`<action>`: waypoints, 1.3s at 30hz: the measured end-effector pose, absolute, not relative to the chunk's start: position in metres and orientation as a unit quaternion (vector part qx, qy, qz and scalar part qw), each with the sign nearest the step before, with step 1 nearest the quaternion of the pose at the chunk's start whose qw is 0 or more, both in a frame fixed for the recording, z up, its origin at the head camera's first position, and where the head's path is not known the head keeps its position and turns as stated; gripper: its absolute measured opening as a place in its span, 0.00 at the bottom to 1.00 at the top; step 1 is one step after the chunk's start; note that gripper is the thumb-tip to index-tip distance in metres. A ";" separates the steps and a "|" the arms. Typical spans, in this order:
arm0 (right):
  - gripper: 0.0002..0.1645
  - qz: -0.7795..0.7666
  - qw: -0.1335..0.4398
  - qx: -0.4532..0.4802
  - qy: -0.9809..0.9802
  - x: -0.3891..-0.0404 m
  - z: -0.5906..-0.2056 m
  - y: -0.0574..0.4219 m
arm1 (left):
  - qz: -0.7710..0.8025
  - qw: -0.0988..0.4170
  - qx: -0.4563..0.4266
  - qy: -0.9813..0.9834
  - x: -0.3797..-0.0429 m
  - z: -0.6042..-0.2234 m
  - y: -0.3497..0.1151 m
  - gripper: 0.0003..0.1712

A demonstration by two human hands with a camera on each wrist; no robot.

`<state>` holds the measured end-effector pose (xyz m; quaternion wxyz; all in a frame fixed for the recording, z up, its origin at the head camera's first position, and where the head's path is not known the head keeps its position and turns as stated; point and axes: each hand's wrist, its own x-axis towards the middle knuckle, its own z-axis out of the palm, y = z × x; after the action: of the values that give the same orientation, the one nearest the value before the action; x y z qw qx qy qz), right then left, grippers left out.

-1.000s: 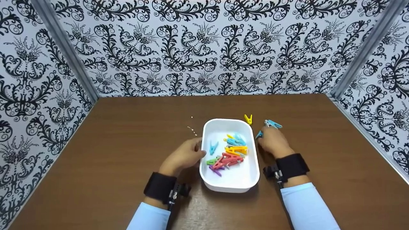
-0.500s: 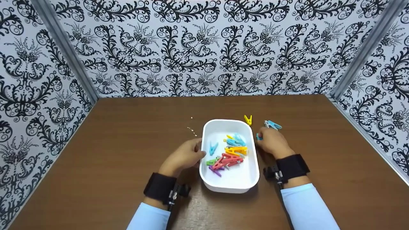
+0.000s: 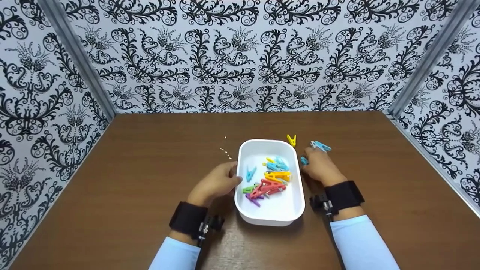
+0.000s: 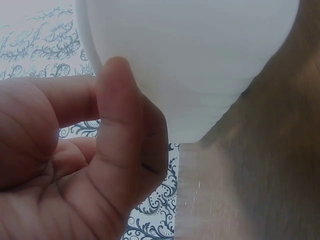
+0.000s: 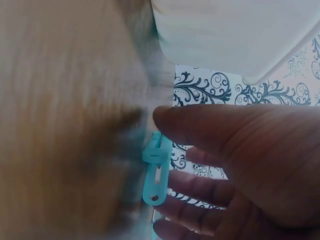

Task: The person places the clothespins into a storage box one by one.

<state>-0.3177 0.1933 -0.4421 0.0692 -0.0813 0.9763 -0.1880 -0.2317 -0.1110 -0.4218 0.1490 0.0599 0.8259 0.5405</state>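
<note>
My left hand (image 3: pixel 217 183) grips the left rim of a white plastic tub (image 3: pixel 277 208). In the left wrist view, the thumb (image 4: pixel 117 110) presses against the tub's wall. Inside the tub lie several clothespins: red (image 3: pixel 268 188), orange (image 3: pixel 277 176), light blue (image 3: pixel 250 174), green (image 3: pixel 248 190) and purple (image 3: pixel 252 200). To the right of the tub, my right hand (image 3: pixel 320 165) pinches a blue clothespin (image 5: pixel 156 170) low over the table, its upper end at the thumb tip. The fingers partly hide it in the head view.
A yellow clothespin (image 3: pixel 291 140) lies behind the tub's back right corner. Light blue clothespins (image 3: pixel 321 146) lie just beyond my right hand. Small pale marks (image 3: pixel 225 153) show on the brown table (image 3: pixel 150 157). Patterned walls (image 3: pixel 240 56) enclose the back and sides.
The blue clothespin at my right hand has turned and shows less from above, with the fingers closed further round it. My left hand and the tub stay where they were.
</note>
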 end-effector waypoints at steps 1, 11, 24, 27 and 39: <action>0.32 -0.186 0.074 -0.084 0.976 -0.318 -0.442 0.193 | 0.541 0.150 0.059 0.825 -0.232 -0.422 -0.111 0.28; 0.10 -0.200 0.086 -0.105 0.970 -0.314 -0.435 0.198 | 0.537 0.138 0.088 0.827 -0.232 -0.423 -0.112 0.28; 0.13 -0.237 0.073 -0.113 0.962 -0.309 -0.421 0.202 | 0.542 0.137 0.081 0.825 -0.233 -0.423 -0.112 0.27; 0.12 -0.240 0.042 -0.135 0.961 -0.307 -0.415 0.202 | 0.541 0.138 0.080 0.826 -0.234 -0.424 -0.112 0.28; 0.14 -0.240 -0.053 -0.191 0.950 -0.279 -0.372 0.191 | 0.527 0.131 0.089 0.835 -0.233 -0.423 -0.112 0.27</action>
<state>-0.2793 0.1911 -0.3722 -0.0528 -0.1911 0.9502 -0.2403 -0.2328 -0.1123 -0.4229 0.1310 0.0889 0.8349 0.5272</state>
